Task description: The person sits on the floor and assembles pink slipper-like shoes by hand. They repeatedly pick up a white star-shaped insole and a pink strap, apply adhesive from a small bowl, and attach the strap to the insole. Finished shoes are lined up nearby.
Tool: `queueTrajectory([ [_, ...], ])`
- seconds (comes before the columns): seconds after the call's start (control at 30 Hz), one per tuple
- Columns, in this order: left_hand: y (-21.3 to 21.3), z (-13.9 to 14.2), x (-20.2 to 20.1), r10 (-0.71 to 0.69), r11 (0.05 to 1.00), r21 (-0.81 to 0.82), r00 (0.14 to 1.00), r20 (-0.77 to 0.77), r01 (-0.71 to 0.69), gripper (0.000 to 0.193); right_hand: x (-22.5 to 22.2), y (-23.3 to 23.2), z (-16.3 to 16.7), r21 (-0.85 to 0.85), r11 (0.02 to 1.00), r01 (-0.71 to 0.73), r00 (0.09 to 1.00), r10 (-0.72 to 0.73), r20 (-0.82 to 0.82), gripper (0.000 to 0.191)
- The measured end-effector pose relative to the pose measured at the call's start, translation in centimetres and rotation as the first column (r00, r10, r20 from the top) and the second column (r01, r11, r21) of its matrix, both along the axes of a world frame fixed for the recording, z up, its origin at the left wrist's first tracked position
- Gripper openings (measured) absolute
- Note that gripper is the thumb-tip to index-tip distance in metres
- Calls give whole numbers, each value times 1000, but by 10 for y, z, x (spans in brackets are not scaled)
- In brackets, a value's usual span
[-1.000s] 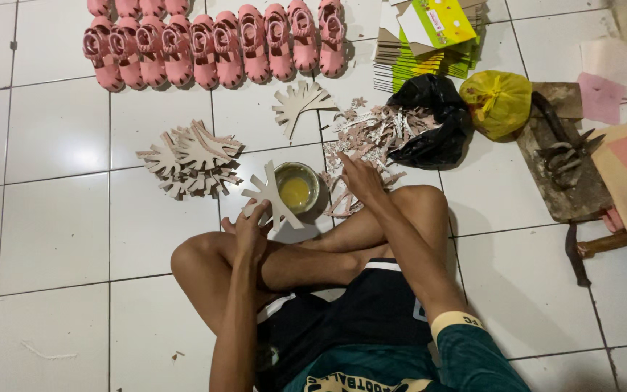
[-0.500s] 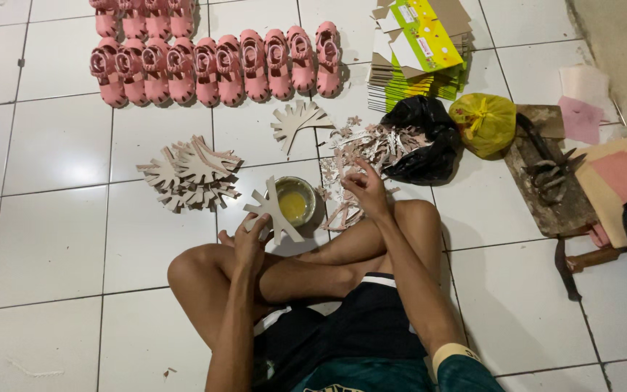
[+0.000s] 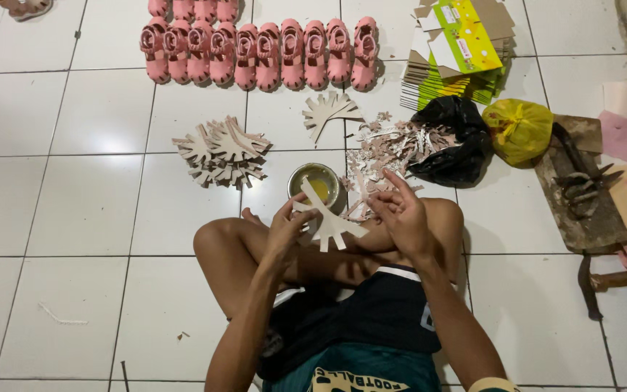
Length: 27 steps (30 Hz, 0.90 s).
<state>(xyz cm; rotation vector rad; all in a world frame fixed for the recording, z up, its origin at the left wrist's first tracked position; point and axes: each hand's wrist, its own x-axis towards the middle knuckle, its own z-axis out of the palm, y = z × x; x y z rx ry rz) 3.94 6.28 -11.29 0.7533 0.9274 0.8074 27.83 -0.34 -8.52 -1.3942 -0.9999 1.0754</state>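
Observation:
My left hand [image 3: 284,229] holds a pale, pronged cut-out piece [image 3: 328,221] above my crossed legs. My right hand [image 3: 400,214] hovers just to the right of it with the fingers spread, close to the piece's edge and holding nothing. A small metal bowl [image 3: 314,185] of yellow glue sits on the tile just beyond my hands. A heap of loose pale cut-outs [image 3: 390,156] lies to the right of the bowl.
A stack of finished cut-outs [image 3: 223,152] lies to the left, a single one [image 3: 330,110] farther back. Rows of pink sandals [image 3: 263,47] line the far tiles. Flat boxes [image 3: 459,54], a black bag [image 3: 455,138], a yellow bag [image 3: 518,129] and tools on a board [image 3: 582,189] are to the right.
My left hand has lifted the cut-out piece toward me, away from the bowl. My right hand has left the heap of cut-outs and come in beside the piece, fingers spread.

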Motion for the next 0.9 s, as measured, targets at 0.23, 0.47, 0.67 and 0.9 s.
queueTrajectory([
  [0.23,-25,12,11,66,973,226,995,-72,-48,38,-33,-11,10,81,994,-73,995,67,73,71],
  [0.47,-34,4,15,98,967,242,993,-60,-80,36,-58,-9,13,20,996,-87,996,86,37,70],
  [0.67,-37,19,15,100,980,168,994,41,-105,38,-63,-9,17,59,994,-89,976,75,206,70],
  [0.9,-37,24,17,137,970,210,989,-45,-125,41,-70,-11,25,130,987,-98,954,56,295,72],
])
